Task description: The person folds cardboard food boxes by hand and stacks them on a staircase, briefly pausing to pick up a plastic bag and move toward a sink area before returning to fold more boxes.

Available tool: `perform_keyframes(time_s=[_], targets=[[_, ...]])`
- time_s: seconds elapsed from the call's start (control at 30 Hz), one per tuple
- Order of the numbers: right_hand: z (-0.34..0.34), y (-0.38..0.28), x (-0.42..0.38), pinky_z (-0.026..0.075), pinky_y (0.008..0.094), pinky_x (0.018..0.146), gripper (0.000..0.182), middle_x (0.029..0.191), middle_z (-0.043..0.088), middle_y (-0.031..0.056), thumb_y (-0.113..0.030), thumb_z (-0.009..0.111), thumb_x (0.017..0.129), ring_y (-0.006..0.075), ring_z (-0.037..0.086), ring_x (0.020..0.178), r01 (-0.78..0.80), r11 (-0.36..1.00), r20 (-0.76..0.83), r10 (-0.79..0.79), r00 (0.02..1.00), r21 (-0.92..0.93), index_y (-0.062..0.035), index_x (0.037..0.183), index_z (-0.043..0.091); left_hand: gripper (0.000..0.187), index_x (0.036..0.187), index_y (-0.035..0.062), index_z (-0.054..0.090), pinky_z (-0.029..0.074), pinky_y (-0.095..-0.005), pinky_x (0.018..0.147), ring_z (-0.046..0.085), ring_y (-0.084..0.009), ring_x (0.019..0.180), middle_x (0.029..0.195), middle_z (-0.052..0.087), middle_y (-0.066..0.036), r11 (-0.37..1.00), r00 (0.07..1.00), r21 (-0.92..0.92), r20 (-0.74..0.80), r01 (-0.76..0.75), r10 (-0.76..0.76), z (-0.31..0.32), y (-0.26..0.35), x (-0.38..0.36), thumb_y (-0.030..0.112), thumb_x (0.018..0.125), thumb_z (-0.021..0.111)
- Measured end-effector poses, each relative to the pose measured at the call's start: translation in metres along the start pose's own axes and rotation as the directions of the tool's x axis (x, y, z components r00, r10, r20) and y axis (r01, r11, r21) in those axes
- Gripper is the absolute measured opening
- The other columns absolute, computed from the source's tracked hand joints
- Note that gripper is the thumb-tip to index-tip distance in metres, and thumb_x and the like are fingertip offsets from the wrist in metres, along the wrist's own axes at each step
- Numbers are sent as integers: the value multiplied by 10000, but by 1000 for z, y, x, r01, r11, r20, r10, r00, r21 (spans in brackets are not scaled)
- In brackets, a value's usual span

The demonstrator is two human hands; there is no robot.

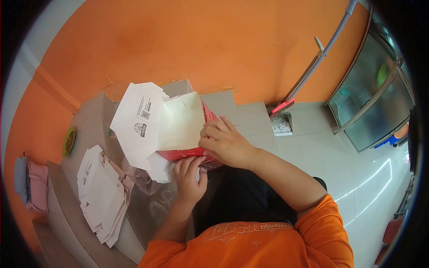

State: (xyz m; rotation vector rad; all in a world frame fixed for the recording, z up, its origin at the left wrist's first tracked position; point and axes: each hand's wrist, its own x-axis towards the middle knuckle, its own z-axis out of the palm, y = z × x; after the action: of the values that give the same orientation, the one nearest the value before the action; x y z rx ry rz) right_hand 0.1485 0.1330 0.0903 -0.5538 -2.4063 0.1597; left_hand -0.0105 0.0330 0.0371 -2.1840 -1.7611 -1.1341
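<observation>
**Grip at the corner of an open box**

Right hand [225, 142]: clamped on the red side of the box [181, 123]. Left hand [190, 178]: fingertips against its near corner; closure cannot be determined. Box: before the person, lid [138, 125] folded out leftward. Flat cartons [103, 192]: piled left of the hands.

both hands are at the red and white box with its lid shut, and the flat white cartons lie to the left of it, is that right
Not quite: the head view shows the lid open, swung out to the left. The left hand and right hand are at the box, with the flat white cartons to its left.
</observation>
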Motion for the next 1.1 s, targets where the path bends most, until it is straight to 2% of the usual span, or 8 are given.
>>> perform_keyframes(time_s=[0.2,0.37,0.43,0.63,0.73,0.87,0.93,1.1], targets=[[-7,-8,-3,320,556,1001,174,1011,520,57,-179,606,773,235,461,1120,26,977,42,-18,999,-214,-116,927,554,320,1058,129,590,322,-417,834,489,-249,993,1028,583,-33,972,1000,236,5,-1,0,-6,6,2,154,739,597],[-1,-29,22,306,559,1007,204,965,532,58,-197,581,771,227,530,1013,106,947,98,-80,992,-303,-140,965,560,333,1075,60,560,317,-463,848,472,-309,1040,1065,562,-102,973,1000,231,-28,7,-1,5,-3,-9,152,756,597],[8,-40,39,307,544,1011,203,915,540,43,-216,567,792,200,555,964,296,931,13,-301,954,-211,-163,988,573,363,1102,8,540,303,-509,894,433,-364,1112,1123,525,-165,966,994,243,-33,-90,101,3,2,-9,144,771,597],[31,-43,66,419,420,876,252,899,595,16,-227,549,823,180,624,872,245,952,436,-146,888,-181,-179,1069,569,362,1124,-1,534,294,-542,911,427,-359,1125,1140,518,-180,967,996,245,76,-70,52,0,1,-13,71,770,567],[31,-47,70,428,370,792,222,865,602,9,-205,547,822,176,638,789,267,945,456,-157,876,-187,-173,1040,577,368,1120,-14,529,312,-521,909,441,-373,1082,1139,512,-188,953,998,302,67,-36,17,-7,-8,-16,9,753,548],[34,-45,67,401,373,830,164,838,630,14,-187,530,831,184,637,804,208,965,416,-125,901,-161,-173,967,621,391,1128,-27,516,346,-495,888,454,-392,1025,1126,511,-193,941,999,339,35,0,-13,-15,-10,-15,-32,737,534],[31,-47,67,411,340,719,181,815,608,-1,-188,549,818,160,637,738,262,938,403,-155,902,-226,-170,993,594,370,1088,-9,539,371,-467,855,471,-351,983,1075,528,-145,913,999,405,-16,44,-41,-17,-10,-16,-26,719,555],[24,-53,69,413,338,737,156,790,615,2,-171,564,808,157,637,730,249,942,480,-115,870,-225,-164,954,619,325,1087,1,540,380,-465,821,492,-362,954,1089,541,-148,939,996,335,-39,83,-75,-13,-18,-21,2,763,558]])
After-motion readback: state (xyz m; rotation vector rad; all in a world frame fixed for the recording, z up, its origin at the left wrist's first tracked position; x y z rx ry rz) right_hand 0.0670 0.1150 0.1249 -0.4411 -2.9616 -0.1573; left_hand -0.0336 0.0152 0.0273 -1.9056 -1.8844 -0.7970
